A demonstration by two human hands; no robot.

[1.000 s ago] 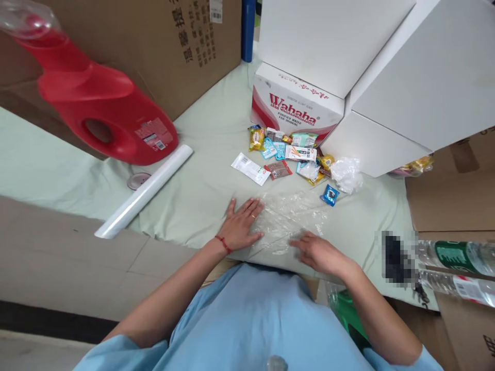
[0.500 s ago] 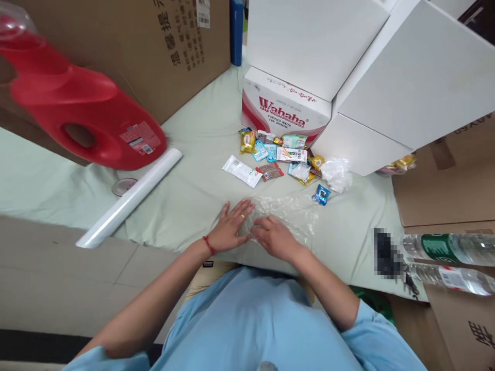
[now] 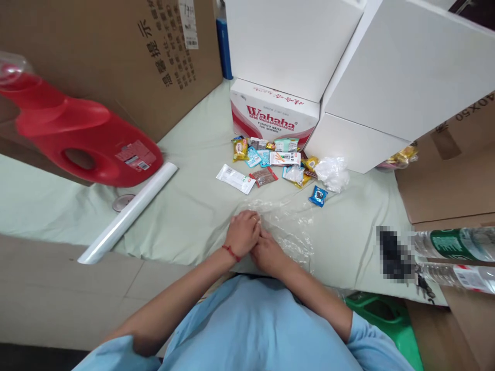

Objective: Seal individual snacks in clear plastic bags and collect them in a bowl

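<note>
A see-through plastic bag [image 3: 294, 232] lies crumpled and spread flat on the pale green cloth, mostly to the right of my hands. At its left edge my left hand [image 3: 244, 232], with a red string bracelet at the wrist and a ring, has its fingers curled closed on the film. My right hand [image 3: 269, 253] is pressed up against it, fingers bent and closed on the same bag. Both hands touch each other, and the pinched film between them is mostly hidden. Beyond the bag lie a white snack packet [image 3: 235, 179], a brown snack packet [image 3: 264, 176] and a small blue packet [image 3: 318, 196].
Several more snacks [image 3: 285, 158] and a crumpled white bag [image 3: 332, 173] lie before the Wahaba box [image 3: 275, 121]. Left are a red jug [image 3: 88, 139], a white roll [image 3: 129, 214] and a cardboard box [image 3: 116, 62]. Water bottles [image 3: 460, 245] lie right.
My hands have come together, the left moving right and its outstretched fingers curling closed. The view has shifted slightly. The packets stay where they were.
</note>
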